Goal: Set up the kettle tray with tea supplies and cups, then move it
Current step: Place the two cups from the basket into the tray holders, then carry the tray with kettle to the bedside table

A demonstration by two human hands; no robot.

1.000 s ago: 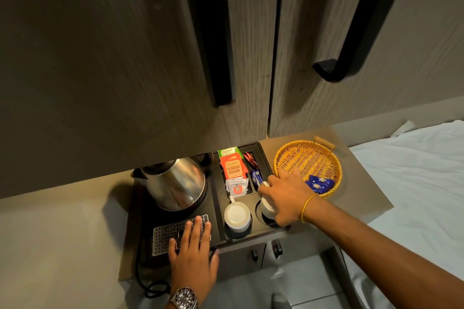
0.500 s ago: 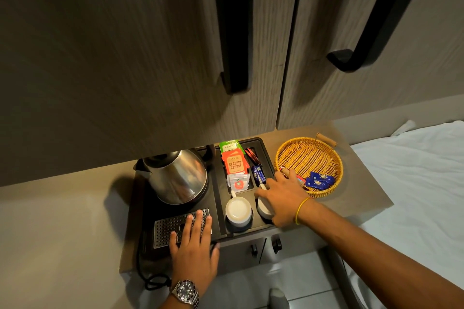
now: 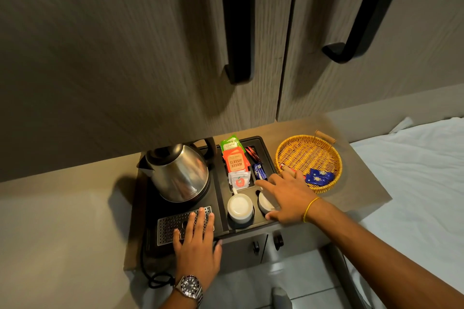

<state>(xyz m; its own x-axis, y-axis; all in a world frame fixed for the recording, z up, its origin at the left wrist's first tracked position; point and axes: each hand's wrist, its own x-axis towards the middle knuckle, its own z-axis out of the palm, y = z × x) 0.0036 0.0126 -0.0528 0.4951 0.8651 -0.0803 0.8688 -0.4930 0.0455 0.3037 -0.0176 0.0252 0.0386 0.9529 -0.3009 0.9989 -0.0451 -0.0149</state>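
A black kettle tray (image 3: 221, 211) sits on a low cabinet top. A steel kettle (image 3: 179, 174) stands on its left half above a perforated drip grate (image 3: 170, 224). Tea sachets (image 3: 235, 161) and blue and red packets (image 3: 259, 170) fill the rear compartments. One white cup (image 3: 239, 207) sits upside down in the left round slot; a second cup (image 3: 263, 202) in the right slot is mostly hidden under my right hand (image 3: 288, 194), whose fingers are spread above it. My left hand (image 3: 198, 246) lies flat on the grate and the tray's front edge.
A round wicker basket (image 3: 296, 152) stands right of the tray with blue packets (image 3: 319, 177) inside. Tall cabinet doors with black handles (image 3: 238, 32) rise behind. White bedding (image 3: 414, 183) lies to the right. A black cord (image 3: 157, 280) hangs at the front left.
My right hand has let go of the second cup in the right slot and opened its fingers above it. My left hand stayed on the grate.
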